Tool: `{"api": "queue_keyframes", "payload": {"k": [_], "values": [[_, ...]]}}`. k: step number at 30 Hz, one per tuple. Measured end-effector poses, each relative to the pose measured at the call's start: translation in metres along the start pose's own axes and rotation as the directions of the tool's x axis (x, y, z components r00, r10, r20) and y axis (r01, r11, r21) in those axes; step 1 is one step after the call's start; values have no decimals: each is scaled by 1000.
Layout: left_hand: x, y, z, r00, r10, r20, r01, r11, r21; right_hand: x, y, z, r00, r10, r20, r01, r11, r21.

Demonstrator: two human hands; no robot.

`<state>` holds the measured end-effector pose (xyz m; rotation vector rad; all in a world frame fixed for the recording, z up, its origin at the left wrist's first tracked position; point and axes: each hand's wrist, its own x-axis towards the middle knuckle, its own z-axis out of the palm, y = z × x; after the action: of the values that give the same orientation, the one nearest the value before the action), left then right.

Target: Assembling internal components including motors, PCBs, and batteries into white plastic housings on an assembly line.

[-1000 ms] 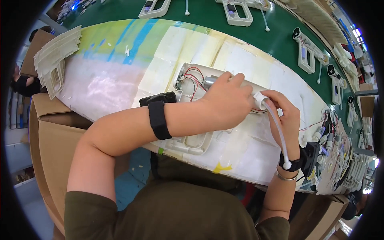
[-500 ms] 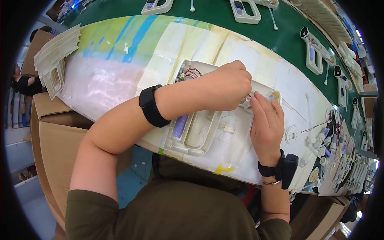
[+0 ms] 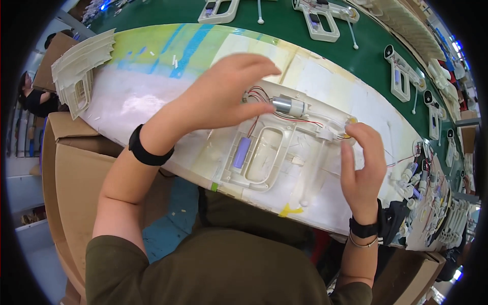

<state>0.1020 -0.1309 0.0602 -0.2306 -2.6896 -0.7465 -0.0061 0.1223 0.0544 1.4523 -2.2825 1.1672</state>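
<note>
A white plastic housing half lies inner side up on the board in front of me. Inside it sit a silver cylindrical motor, red and dark wires and a purple battery cell. My left hand hovers over the housing's upper left, fingers and thumb apart, the thumb near the motor. At the housing's right end is my right hand, thumb and forefinger apart beside a yellowish round part. Whether its fingertips touch the housing is unclear. A pale rod extends from the housing toward me.
Stacked white shells stand at the board's left end, above a cardboard box. Similar housings with rods lie on the green table beyond. At right is a pile of motors and wires. Another person is at far left.
My left hand has moved left off the housing's right part, its fingers spreading from a closed grip. My right hand has shifted right, thumb and forefinger now apart. The motor and rod are uncovered.
</note>
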Motion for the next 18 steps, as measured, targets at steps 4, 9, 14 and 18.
{"api": "queue_keyframes", "payload": {"k": [4, 9, 14, 18], "values": [[0, -3, 22, 997, 36, 72, -47, 986, 158, 34, 13, 32, 978, -160, 136, 161, 987, 1], [8, -12, 31, 975, -96, 199, 62, 983, 171, 47, 16, 56, 918, -39, 394, 60, 997, -42], [9, -12, 32, 983, -58, 172, 52, 998, 37, 34, 24, 53, 951, -25, 308, 30, 999, -13], [3, -18, 28, 986, 13, 167, -13, 1000, 3, 29, 36, 77, 965, -160, 209, 148, 986, 71]]}}
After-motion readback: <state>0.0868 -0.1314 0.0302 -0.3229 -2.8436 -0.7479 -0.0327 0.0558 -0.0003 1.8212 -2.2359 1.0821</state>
